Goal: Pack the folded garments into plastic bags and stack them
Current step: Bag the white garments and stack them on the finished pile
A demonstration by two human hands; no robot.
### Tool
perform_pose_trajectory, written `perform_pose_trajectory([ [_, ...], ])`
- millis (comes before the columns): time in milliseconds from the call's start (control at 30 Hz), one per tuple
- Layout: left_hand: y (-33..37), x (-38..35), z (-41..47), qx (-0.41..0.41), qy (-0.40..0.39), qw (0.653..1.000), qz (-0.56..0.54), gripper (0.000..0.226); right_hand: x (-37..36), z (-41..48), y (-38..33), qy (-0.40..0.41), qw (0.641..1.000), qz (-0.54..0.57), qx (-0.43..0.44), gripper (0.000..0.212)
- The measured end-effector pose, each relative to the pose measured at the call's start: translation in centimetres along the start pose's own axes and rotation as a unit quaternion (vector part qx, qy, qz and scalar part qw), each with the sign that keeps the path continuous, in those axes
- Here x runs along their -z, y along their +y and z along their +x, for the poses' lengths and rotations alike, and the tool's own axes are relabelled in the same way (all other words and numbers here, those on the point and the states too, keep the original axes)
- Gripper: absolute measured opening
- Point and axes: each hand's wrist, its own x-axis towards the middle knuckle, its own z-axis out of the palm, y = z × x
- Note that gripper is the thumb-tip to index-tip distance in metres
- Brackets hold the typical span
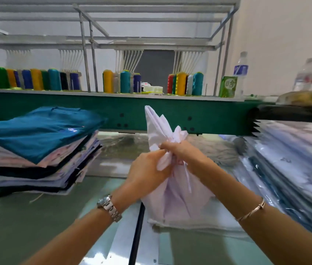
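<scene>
While left hand and right hand grip pale garment, folded stack leftward, bagged stack rightward

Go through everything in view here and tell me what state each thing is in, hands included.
Pale garment: bunched, held upright, lower end on the table.
Left hand: gripping its gathered top.
Right hand: gripping the same gathered top.
Teal shirt: folded, unbagged, atop the left stack.
Left stack: folded garments, unbagged, edges uneven.
Right stack: bagged in clear plastic, lying flat.
Thread spools: upright on the shelf.
</scene>
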Motion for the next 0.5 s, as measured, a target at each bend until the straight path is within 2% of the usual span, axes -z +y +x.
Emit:
perform_pose_trajectory([
  [100,2.8,-2.8,-0.3,-0.012,-0.027,0.999,-0.016,0.016,3.0,-0.8,1.6,0.046,0.999,-0.027,-0.012,0.017],
  [233,5.3,-5.7,-1.1,-0.019,-0.078,0.996,-0.025,0.035,6.6,-2.2,3.8,0.087,0.993,-0.08,-0.006,0.006],
  [300,5.9,-6.8,-1.6,-0.027,-0.14,0.982,-0.124,0.045,8.3,-3.2,4.8,0.094,0.99,-0.106,-0.015,0.011],
  [400,5.7,-7.9,-2.3,-0.02,-0.228,0.926,-0.3,0.035,10.8,-4.6,6.3,0.112,0.981,-0.149,-0.044,0.021],
  [433,5.1,-8.2,-2.5,-0.018,-0.235,0.915,-0.327,0.033,11.5,-5.1,6.7,0.118,0.978,-0.162,-0.052,0.023],
  [500,3.3,-8.8,-3.0,-0.034,-0.21,0.929,-0.304,0.027,12.7,-6.1,7.3,0.128,0.973,-0.179,-0.063,0.027],
])
